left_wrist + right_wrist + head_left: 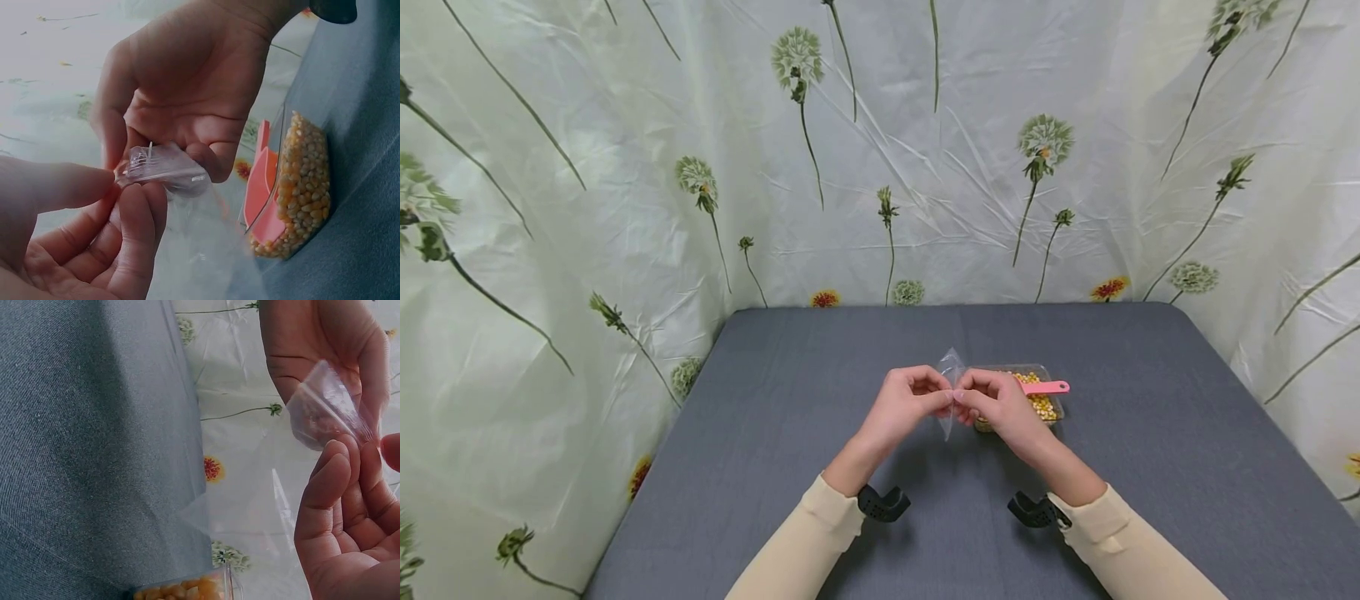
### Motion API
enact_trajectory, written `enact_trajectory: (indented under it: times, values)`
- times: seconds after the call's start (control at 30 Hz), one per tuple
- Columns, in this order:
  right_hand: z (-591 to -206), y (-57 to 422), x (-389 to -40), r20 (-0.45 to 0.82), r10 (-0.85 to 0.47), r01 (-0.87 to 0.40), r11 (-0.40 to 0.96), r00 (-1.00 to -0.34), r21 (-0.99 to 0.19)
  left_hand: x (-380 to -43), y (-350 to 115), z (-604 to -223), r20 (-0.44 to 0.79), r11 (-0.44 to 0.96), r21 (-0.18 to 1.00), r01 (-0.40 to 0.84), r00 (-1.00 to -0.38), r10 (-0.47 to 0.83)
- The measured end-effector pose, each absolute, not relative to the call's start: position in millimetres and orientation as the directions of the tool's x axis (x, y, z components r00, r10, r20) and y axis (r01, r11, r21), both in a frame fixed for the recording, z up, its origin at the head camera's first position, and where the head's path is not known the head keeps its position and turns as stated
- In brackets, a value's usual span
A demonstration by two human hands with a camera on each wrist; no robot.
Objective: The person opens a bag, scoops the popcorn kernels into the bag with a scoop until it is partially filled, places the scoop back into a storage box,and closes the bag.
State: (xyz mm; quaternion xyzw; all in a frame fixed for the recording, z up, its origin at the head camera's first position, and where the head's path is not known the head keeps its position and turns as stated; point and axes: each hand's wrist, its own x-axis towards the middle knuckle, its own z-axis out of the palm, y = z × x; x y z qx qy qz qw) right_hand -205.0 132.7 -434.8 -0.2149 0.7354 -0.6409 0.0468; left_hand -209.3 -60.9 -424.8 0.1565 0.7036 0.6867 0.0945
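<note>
A clear plastic bag (pixel 952 364) hangs between the two hands above the table. My left hand (pixel 907 403) pinches its edge between thumb and fingers, and my right hand (pixel 1002 405) pinches it close beside, the fingertips almost meeting. In the left wrist view the bag (pixel 169 167) is bunched at the fingers, its lower part see-through and faint. Just behind the right hand stands a clear container of corn kernels (pixel 1043 407), partly hidden by that hand. A pink scoop (pixel 261 203) lies in it, its handle (pixel 1048 387) reaching over the right side.
A grey cloth covers the table (pixel 760 450). Behind and around it hangs a pale curtain (pixel 880 150) printed with dandelions and flowers. Each wrist wears a black device, the left one (pixel 883 504) and the right one (pixel 1033 510) hanging over the cloth.
</note>
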Motion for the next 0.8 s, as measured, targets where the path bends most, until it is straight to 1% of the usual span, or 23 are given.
enact_trajectory:
  times: [0.27, 0.4, 0.5, 0.7, 0.8]
  values:
    - [-436.3, 133.2, -205.2, 0.230, -0.392, -0.286, 0.090, -0.891, -0.954, -213.2, -62.4, -427.4, 0.014, -0.078, 0.997, -0.013, -0.939, 0.343]
    - [-437.3, 133.0, -205.6, 0.224, -0.397, -0.275, 0.076, -0.890, -0.958, -213.7, -62.8, -428.9, -0.012, -0.095, 0.994, -0.047, -0.940, 0.341]
    - [-438.7, 132.9, -206.1, 0.216, -0.402, -0.260, 0.058, -0.890, -0.964, -212.9, -63.0, -428.5, -0.014, -0.082, 0.996, -0.045, -0.937, 0.350]
    - [-440.3, 132.6, -206.7, 0.210, -0.416, -0.242, 0.027, -0.885, -0.970, -210.2, -63.0, -426.2, 0.017, 0.010, 1.000, 0.022, -0.923, 0.384]
    - [-440.0, 132.7, -206.3, 0.200, -0.414, -0.226, 0.015, -0.888, -0.974, -210.3, -62.3, -426.8, 0.021, 0.006, 1.000, 0.026, -0.919, 0.394]
